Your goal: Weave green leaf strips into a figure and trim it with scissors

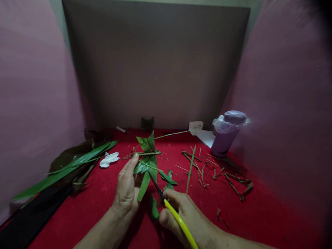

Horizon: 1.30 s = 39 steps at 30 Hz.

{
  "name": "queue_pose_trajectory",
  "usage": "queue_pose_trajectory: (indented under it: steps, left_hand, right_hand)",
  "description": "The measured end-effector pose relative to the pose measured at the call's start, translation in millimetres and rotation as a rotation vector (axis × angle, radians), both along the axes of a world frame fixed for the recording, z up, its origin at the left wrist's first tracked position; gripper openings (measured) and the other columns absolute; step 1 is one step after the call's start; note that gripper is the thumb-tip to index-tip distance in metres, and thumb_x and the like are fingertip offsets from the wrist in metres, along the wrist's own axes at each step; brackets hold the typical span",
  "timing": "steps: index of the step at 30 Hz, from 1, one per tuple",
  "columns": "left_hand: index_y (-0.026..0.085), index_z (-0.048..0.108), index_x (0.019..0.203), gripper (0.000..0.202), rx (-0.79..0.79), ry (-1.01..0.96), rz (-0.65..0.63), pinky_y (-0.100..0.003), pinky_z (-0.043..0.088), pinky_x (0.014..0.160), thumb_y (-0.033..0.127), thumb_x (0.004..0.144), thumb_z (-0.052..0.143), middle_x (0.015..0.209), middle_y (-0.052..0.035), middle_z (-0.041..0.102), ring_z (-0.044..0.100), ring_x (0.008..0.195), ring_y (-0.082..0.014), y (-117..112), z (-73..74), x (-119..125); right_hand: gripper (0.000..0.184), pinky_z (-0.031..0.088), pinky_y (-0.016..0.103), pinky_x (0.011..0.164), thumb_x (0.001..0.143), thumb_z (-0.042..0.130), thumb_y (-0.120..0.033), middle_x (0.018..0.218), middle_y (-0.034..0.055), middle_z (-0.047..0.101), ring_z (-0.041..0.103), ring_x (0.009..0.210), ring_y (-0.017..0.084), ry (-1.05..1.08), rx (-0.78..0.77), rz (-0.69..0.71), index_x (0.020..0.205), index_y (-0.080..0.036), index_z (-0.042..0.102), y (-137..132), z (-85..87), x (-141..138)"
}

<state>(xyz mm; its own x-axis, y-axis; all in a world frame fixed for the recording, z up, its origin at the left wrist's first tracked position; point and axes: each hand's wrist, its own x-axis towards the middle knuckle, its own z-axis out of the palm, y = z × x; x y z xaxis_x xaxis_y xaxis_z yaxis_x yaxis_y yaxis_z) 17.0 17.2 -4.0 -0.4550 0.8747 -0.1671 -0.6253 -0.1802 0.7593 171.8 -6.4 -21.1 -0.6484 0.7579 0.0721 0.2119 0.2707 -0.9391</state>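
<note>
My left hand [127, 188] is closed at its fingertips on a folded green leaf piece [145, 164], thumb upright along its left side. Several broad strips stick out of the piece, up and down, and a thin strip crosses it. My left fingers are mostly hidden behind the leaf. In my right hand [186, 211] are yellow-handled long-nose pliers [178, 219], their narrow dark tip against the lower part of the leaf piece. Only one yellow handle shows. Cut green leaf bits [168, 178] lie on the red cloth [103, 211] just right of the piece.
Long green leaves [77, 163] and dried brown ones lie left, beside a crumpled white tissue [109, 159]. Dry strips [241, 183] and thin sticks [183, 168] are scattered right. A purple container [225, 138], white card [196, 126], syringe [121, 130] and dark folded leaf piece [147, 123] stand or lie behind.
</note>
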Motion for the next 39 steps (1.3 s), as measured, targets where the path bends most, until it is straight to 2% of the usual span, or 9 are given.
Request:
queue_pose_trajectory:
  steps: [8,15,23,32,36,39]
  left_hand:
    - [0.013,0.064,0.081,0.016,-0.017,-0.003,-0.001,-0.023,0.051,0.05,0.025,0.07,0.066,0.064,-0.0017,0.067,0.061,0.051,-0.0122,-1,-2.6,-2]
    - [0.014,0.064,0.078,0.015,0.0,0.013,-0.014,-0.022,0.049,0.046,0.026,0.07,0.067,0.059,-0.0001,0.065,0.059,0.047,-0.0117,1,-2.6,-3]
    - [0.014,0.064,0.079,0.015,0.017,0.017,0.001,-0.022,0.049,0.045,0.026,0.07,0.066,0.06,0.0,0.066,0.059,0.046,-0.0116,1,-2.4,-3]
    - [0.014,0.063,0.079,0.014,0.007,-0.005,-0.032,-0.026,0.052,0.048,0.025,0.071,0.065,0.06,-0.0019,0.068,0.062,0.047,-0.0144,2,-3.3,-5]
    - [0.013,0.063,0.08,0.013,0.004,-0.05,-0.01,-0.024,0.053,0.049,0.023,0.071,0.065,0.062,-0.002,0.068,0.063,0.048,-0.014,2,0.4,-7]
    - [0.014,0.063,0.082,0.014,-0.009,-0.098,0.006,-0.022,0.052,0.049,0.022,0.071,0.065,0.061,-0.0008,0.068,0.063,0.049,-0.0133,2,4.3,-10]
  right_hand:
    - [0.052,0.021,0.021,0.042,0.073,0.044,-0.07,0.058,-0.0049,0.034,0.026,0.051,0.008,0.019,-0.024,0.021,0.075,-0.017,0.045,-1,-2.5,-1]
    - [0.052,0.025,0.022,0.045,0.074,0.045,-0.068,0.06,-0.0027,0.043,0.032,0.052,0.009,0.033,-0.058,0.045,0.083,-0.016,0.049,-3,-7.8,0]
    - [0.055,0.023,0.021,0.044,0.074,0.041,-0.07,0.061,-0.0034,0.039,0.031,0.052,0.008,0.056,-0.061,0.086,0.082,-0.016,0.047,-3,-9.0,2]
    - [0.057,0.023,0.02,0.045,0.073,0.042,-0.071,0.06,-0.0041,0.035,0.03,0.053,0.008,0.065,-0.044,0.154,0.08,-0.015,0.05,0,-21.6,5]
    - [0.063,0.023,0.02,0.046,0.072,0.04,-0.074,0.061,-0.0031,0.038,0.031,0.055,0.009,0.11,-0.078,0.201,0.086,-0.014,0.053,-1,-17.9,6]
    - [0.064,0.022,0.021,0.047,0.069,0.042,-0.075,0.062,-0.0031,0.036,0.029,0.055,0.009,0.182,-0.117,0.17,0.085,-0.015,0.053,-3,-14.9,6]
